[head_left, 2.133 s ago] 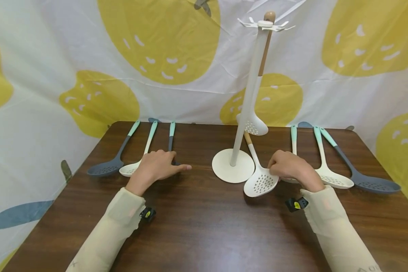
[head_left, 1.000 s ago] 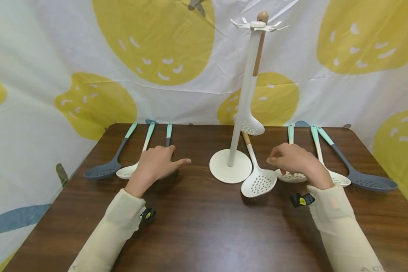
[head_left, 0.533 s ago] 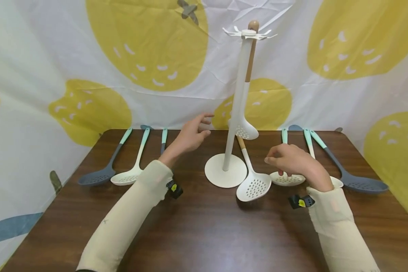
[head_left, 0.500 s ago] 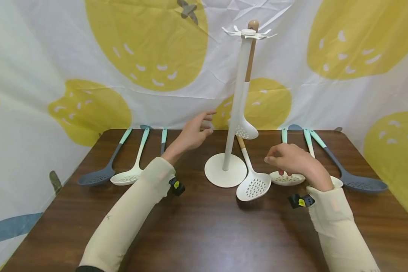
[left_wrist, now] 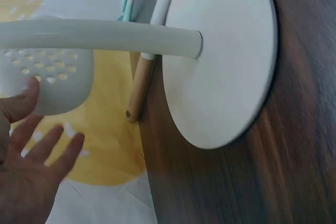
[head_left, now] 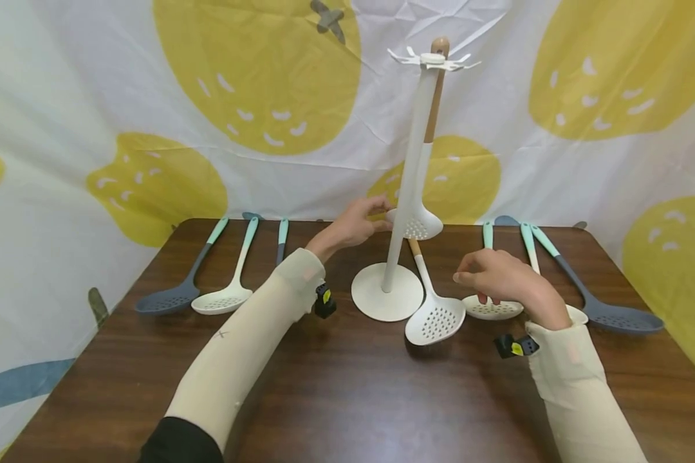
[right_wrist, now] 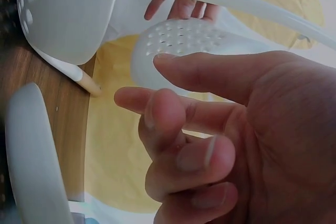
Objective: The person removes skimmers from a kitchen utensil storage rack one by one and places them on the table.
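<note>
A white skimmer with a wooden handle [head_left: 419,222] hangs from the hooked top of a white utensil stand [head_left: 389,292]. My left hand [head_left: 354,222] is at the left edge of its perforated bowl. In the left wrist view the thumb overlaps the bowl [left_wrist: 60,90], and the other fingers are spread just beyond its edge. A second white skimmer with a wooden handle [head_left: 437,321] lies beside the stand's base. My right hand [head_left: 504,280] hovers right of it, fingers loosely curled around nothing, over a white skimmer with a mint handle [head_left: 491,310].
On the left of the brown table [head_left: 347,399] lie a dark skimmer [head_left: 168,299], a white skimmer [head_left: 222,300] and a mint-handled utensil [head_left: 282,235], partly hidden. At right, a dark skimmer [head_left: 620,318] and another mint-handled white one [head_left: 576,315] lie. A lemon-print cloth [head_left: 301,180] hangs behind.
My left hand has gone from above the left-hand utensils across to the hanging skimmer's bowl. My right hand has drawn slightly away from the rim of the wooden-handled skimmer on the table.
</note>
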Tool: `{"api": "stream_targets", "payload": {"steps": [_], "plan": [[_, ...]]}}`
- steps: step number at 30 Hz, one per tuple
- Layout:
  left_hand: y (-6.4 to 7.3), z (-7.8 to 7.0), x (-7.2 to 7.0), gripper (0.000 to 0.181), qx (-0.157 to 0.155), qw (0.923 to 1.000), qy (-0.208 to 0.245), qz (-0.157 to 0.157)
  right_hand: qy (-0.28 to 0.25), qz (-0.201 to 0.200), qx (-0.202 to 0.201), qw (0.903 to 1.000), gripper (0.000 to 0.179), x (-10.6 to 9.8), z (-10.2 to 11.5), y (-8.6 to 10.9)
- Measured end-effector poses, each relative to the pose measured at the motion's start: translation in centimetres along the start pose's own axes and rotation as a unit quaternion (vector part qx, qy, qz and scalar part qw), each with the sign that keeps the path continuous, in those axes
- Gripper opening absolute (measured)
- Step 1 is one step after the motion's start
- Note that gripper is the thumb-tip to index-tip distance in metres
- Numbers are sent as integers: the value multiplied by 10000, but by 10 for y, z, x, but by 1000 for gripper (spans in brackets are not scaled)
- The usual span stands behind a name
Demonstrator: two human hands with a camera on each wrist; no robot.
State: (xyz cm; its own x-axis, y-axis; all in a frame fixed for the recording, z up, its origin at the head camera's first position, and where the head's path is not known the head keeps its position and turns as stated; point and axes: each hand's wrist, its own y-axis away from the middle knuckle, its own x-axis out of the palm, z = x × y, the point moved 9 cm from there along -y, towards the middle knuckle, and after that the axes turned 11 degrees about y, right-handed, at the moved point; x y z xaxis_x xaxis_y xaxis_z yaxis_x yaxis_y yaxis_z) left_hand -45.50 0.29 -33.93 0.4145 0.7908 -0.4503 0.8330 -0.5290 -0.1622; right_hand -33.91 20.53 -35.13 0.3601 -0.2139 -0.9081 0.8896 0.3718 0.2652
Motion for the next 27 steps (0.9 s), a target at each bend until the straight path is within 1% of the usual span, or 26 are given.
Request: {"api": "stream_targets", "payload": {"steps": [4,7,11,14,16,18,21,24,27], "plan": [[3,2,3,10,34,9987,416,276,-32,-21,-64,10000,37,2,0,-2],[5,4,6,11,-99,9959,766,468,4,-77,-125,9999,37,3,1,-2],[8,7,9,12,-359,9923,993,646,57,-90,-135,9999,36,2,0,-2],[12,11,7,11,-448,9932,873,624,50,-95,-197,9997,36,2,1,-3],[14,12,3,11,-432,9947,747,555,67,-119,-262,9996,36,1,3,-4],[16,12,-3,12,-356,9973,471,427,85,-138,-274,9995,37,0,3,-4],[24,9,-15,15,-253,9995,-13,185,111,-164,-266,9995,36,-2,3,-4],[39,6,-28,16,-215,9984,-511,-92,79,-159,-279,9995,37,-2,3,-5],[61,0,-38,18,-231,9953,-896,-287,66,-147,-296,9994,38,-2,3,-5]]}}
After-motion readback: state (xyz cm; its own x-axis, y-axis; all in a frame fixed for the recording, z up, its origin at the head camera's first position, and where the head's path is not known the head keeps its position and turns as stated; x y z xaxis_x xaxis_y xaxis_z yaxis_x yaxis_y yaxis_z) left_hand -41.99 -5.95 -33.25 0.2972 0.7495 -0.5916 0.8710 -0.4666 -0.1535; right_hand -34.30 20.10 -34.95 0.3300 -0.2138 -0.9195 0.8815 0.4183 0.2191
